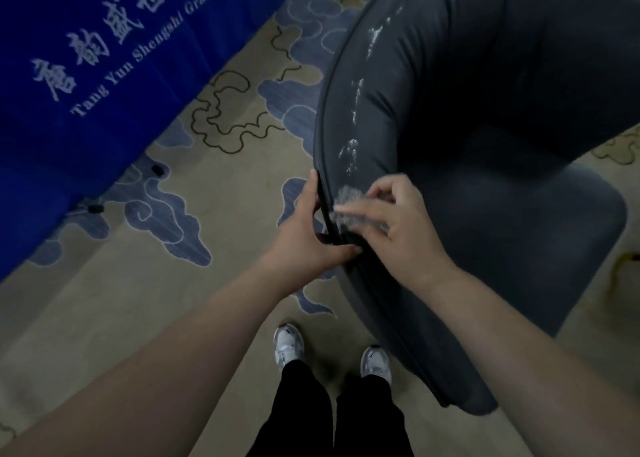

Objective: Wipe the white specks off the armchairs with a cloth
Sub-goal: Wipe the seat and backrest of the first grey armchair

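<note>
**A:** So where's the armchair [485, 145] at? Dark grey one, sitting right of the person on the patterned carpet [156, 300], white specks [356, 110] strung along the top of its curved back.

**B:** Yep. Left hand [308, 235] grips the back's piped edge, thumb on the inner side. Right hand [391, 224] is blurry, fingers bent over a pale wad, probably the cloth [344, 197], pressed on the back. Blue banner [86, 75] hangs off to the left.
</note>
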`<state>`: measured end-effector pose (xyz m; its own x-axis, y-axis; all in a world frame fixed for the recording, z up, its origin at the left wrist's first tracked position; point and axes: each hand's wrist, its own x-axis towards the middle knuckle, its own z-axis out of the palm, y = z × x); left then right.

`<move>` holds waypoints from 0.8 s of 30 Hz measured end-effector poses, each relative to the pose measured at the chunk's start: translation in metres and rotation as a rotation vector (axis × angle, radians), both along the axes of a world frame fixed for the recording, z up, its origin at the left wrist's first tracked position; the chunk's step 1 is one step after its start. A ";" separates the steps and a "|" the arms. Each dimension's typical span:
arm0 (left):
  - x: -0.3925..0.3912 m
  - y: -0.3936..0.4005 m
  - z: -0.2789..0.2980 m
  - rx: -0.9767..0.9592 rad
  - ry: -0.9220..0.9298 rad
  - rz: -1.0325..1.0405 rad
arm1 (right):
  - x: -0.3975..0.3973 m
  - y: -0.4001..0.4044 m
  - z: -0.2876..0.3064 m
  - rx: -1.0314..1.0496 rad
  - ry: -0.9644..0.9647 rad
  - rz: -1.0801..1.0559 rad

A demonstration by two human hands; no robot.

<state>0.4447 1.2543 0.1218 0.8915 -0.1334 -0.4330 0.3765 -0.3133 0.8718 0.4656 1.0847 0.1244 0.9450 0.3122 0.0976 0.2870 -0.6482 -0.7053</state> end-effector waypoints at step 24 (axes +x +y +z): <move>0.063 0.027 0.006 -0.080 0.020 -0.067 | 0.060 0.035 0.009 -0.040 -0.053 -0.201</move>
